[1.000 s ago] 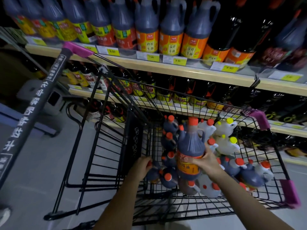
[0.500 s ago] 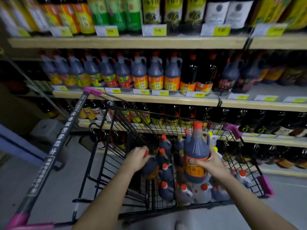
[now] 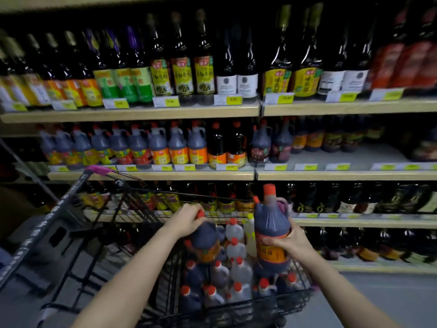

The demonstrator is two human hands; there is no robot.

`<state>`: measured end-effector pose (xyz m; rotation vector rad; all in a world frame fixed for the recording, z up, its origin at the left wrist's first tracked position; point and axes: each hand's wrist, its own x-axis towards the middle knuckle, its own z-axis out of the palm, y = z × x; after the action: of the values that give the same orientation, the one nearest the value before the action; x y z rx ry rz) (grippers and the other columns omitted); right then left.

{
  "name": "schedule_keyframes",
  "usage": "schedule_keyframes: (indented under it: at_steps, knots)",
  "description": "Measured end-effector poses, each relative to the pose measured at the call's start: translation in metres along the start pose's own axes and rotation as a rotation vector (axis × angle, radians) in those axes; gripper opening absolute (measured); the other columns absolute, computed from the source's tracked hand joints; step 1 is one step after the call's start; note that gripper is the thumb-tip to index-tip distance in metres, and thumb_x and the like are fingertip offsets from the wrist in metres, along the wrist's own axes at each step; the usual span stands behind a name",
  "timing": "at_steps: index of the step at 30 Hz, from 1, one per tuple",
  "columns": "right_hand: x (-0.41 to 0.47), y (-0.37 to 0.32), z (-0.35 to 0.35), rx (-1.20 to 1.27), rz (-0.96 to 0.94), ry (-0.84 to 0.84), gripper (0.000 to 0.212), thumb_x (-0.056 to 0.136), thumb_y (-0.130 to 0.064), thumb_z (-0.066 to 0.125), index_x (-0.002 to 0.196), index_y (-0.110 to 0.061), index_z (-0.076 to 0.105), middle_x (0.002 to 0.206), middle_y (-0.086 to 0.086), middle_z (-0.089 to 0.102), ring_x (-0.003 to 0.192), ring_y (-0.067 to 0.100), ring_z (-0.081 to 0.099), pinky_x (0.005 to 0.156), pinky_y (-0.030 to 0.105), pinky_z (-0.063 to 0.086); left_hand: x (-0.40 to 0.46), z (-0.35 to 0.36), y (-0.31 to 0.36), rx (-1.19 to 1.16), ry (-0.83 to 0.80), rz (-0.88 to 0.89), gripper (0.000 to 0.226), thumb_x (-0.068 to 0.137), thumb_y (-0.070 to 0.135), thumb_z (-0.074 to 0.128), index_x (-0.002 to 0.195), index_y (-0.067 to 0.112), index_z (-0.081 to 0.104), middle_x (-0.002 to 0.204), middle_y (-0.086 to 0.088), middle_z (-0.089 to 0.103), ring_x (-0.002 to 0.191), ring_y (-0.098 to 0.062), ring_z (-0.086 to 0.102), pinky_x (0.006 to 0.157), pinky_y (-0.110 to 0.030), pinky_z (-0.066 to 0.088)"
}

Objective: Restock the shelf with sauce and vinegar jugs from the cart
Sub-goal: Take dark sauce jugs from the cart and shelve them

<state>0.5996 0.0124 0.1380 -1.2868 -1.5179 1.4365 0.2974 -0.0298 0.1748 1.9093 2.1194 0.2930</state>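
We had our right hand wrapped around a dark sauce jug, upright above the cart, left hand gripping another jug by its top. Cart held red-capped dark and pale jugs.

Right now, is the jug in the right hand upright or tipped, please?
Upright: the dark jug has its red cap on top, gripped around its label by the right hand.
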Motion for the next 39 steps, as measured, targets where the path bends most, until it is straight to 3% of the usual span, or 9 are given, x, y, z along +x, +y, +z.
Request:
schedule_keyframes:
  at_steps: [4,12,16,18,21,24,31,33,39]
  knots:
    - [0.002,0.004,-0.068,0.02,-0.039,0.001,0.065,0.053,-0.004,0.088,0.104,-0.025,0.053,0.102,0.001,0.067,0.09,0.018,0.065,0.076,0.038,0.055,0.02,0.02,0.056,-0.057,0.038,-0.015,0.026,0.086,0.04,0.059,0.093,0.015,0.06,0.087,-0.012,0.064,0.086,-0.031,0.062,0.074,-0.039,0.05]
    - [0.022,0.011,-0.17,0.005,0.001,0.024,0.062,0.057,0.0,0.086,0.105,-0.021,0.053,0.103,0.006,0.066,0.089,0.019,0.065,0.068,0.03,0.053,0.057,0.039,0.142,-0.117,0.057,0.014,0.025,0.087,0.036,0.061,0.101,0.015,0.062,0.089,-0.008,0.064,0.086,-0.026,0.061,0.069,-0.03,0.044]
    - [0.043,0.005,-0.184,-0.029,-0.006,0.042,0.073,0.041,-0.025,0.091,0.104,-0.02,0.054,0.104,0.007,0.066,0.091,0.021,0.065,0.075,0.037,0.054,0.084,0.028,0.164,-0.101,0.06,0.066,0.025,0.088,0.035,0.059,0.104,0.016,0.062,0.096,-0.007,0.064,0.09,-0.024,0.06,0.076,-0.032,0.048]
    - [0.054,0.001,-0.187,-0.067,-0.042,0.061,0.081,0.031,-0.038,0.086,0.103,-0.02,0.055,0.101,0.002,0.067,0.088,0.015,0.065,0.072,0.031,0.054,0.096,0.021,0.169,-0.072,0.067,0.109,0.023,0.088,0.036,0.059,0.1,0.016,0.062,0.096,-0.006,0.065,0.09,-0.023,0.059,0.078,-0.036,0.049]
    - [0.069,-0.006,-0.192,-0.132,-0.098,0.084,0.069,0.047,-0.021,0.09,0.107,-0.017,0.055,0.101,0.002,0.065,0.087,0.01,0.062,0.068,0.022,0.049,0.114,0.01,0.178,-0.049,0.066,0.144,0.021,0.089,0.033,0.059,0.094,0.013,0.06,0.085,-0.004,0.061,0.08,-0.02,0.055,0.07,-0.033,0.044]
    - [0.091,-0.011,-0.201,-0.151,-0.134,0.118,0.063,0.056,-0.009,0.088,0.109,-0.016,0.055,0.102,0.003,0.064,0.09,0.016,0.062,0.073,0.027,0.049,0.134,0.0,0.183,-0.044,0.071,0.167,0.021,0.087,0.035,0.06,0.091,0.015,0.059,0.085,-0.004,0.062,0.083,-0.022,0.057,0.072,-0.037,0.047]
    - [0.172,-0.029,-0.224,-0.24,-0.268,0.164,0.08,0.048,-0.033,0.089,0.114,-0.021,0.046,0.11,0.003,0.061,0.1,0.021,0.058,0.077,0.037,0.05,0.18,0.0,0.198,-0.045,0.215,0.178,0.016,0.088,0.027,0.061,0.08,0.02,0.049,0.066,0.008,0.045,0.07,-0.013,0.043,0.062,-0.027,0.027]
    - [0.2,-0.035,-0.233,-0.254,-0.34,0.154,0.081,0.051,-0.029,0.089,0.118,-0.023,0.042,0.113,0.002,0.06,0.102,0.02,0.057,0.081,0.038,0.05,0.193,0.007,0.2,-0.085,0.237,0.147,0.016,0.088,0.026,0.062,0.08,0.019,0.05,0.063,0.014,0.041,0.067,-0.012,0.042,0.059,-0.027,0.026]
    - [0.28,-0.046,-0.24,-0.245,-0.535,0.129,0.073,0.057,-0.015,0.087,0.112,-0.03,0.041,0.104,-0.015,0.054,0.096,0.009,0.053,0.07,0.011,0.039,0.229,0.028,0.204,-0.151,0.306,0.039,0.011,0.085,0.029,0.065,0.082,0.022,0.058,0.063,0.006,0.055,0.058,-0.005,0.048,0.055,-0.024,0.032]
